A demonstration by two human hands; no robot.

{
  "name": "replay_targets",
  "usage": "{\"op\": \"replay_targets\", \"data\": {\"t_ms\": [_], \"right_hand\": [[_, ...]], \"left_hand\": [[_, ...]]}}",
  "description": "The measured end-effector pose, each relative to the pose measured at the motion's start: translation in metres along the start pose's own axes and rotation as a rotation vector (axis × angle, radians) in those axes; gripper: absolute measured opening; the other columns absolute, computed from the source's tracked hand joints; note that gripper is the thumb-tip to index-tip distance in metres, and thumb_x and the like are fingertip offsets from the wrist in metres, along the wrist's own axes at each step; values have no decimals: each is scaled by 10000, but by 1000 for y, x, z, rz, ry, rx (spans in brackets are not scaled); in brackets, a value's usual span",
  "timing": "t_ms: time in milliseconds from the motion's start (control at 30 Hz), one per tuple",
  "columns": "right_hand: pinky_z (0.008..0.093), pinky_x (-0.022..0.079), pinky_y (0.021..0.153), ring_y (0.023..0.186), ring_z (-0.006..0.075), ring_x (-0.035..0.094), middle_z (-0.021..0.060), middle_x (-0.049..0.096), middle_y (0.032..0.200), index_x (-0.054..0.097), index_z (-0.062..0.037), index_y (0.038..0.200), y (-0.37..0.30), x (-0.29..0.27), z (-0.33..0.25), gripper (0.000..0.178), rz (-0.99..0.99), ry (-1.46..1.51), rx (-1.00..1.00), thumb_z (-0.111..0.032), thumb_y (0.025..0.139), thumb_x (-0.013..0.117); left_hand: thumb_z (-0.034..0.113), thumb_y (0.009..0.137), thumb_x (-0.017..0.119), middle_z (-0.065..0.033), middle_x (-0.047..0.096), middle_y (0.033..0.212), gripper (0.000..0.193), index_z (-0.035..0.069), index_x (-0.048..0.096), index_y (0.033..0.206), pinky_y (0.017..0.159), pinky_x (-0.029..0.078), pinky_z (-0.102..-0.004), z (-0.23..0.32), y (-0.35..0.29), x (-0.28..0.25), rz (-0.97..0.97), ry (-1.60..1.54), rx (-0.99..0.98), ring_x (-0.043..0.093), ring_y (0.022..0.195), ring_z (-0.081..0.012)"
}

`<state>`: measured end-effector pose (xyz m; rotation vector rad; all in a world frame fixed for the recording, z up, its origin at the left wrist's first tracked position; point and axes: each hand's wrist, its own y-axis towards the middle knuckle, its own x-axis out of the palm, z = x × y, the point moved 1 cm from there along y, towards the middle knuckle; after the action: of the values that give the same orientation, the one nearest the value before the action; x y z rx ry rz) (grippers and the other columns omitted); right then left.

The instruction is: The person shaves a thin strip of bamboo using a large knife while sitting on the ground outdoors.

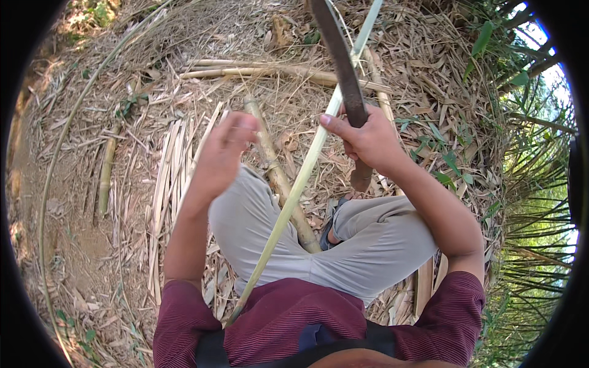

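Head view: the right hand (372,140) had fingers clamped on a knife (348,76), the strip (293,197) at its thumb tip — the left hand's (222,153) blurred fingers, apart or together, I couldn't tell.

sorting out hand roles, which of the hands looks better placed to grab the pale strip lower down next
Probably the left hand: it looks empty, though blurred, and is just left of the pale strip. The right hand is occupied, gripping the dark knife, so it seems less free.

Dark curved machete (349,83), pale green bamboo strip (294,195), slanting behind it
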<state>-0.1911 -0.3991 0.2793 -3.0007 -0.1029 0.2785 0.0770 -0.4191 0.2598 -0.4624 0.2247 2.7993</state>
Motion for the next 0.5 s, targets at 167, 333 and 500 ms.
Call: {"op": "replay_targets", "data": {"t_ms": [167,333,500], "right_hand": [[297,414,517,547,84,515,7,570,594,657,-9,860,8,-11,18,280,57,-224,-263,-281,889,722],[385,452,550,561,251,598,119,613,620,668,-35,890,-6,-37,2,415,152,-643,-166,-446,936,624],[490,488,582,660,373,653,172,643,669,619,-63,855,-11,-47,29,575,159,-1026,-299,-615,953,488]], "left_hand": [[415,1007,559,-50,617,965,445,27,559,1226,447,435,-193,35,44,86,-523,-500,-294,599,641,-97],[320,1061,462,-39,588,927,315,38,539,1178,374,315,-188,23,54,105,-446,-654,-269,411,481,-53],[275,1080,396,-11,536,868,263,50,532,1083,377,288,-188,15,48,120,-376,-729,-382,363,487,-44]]}}
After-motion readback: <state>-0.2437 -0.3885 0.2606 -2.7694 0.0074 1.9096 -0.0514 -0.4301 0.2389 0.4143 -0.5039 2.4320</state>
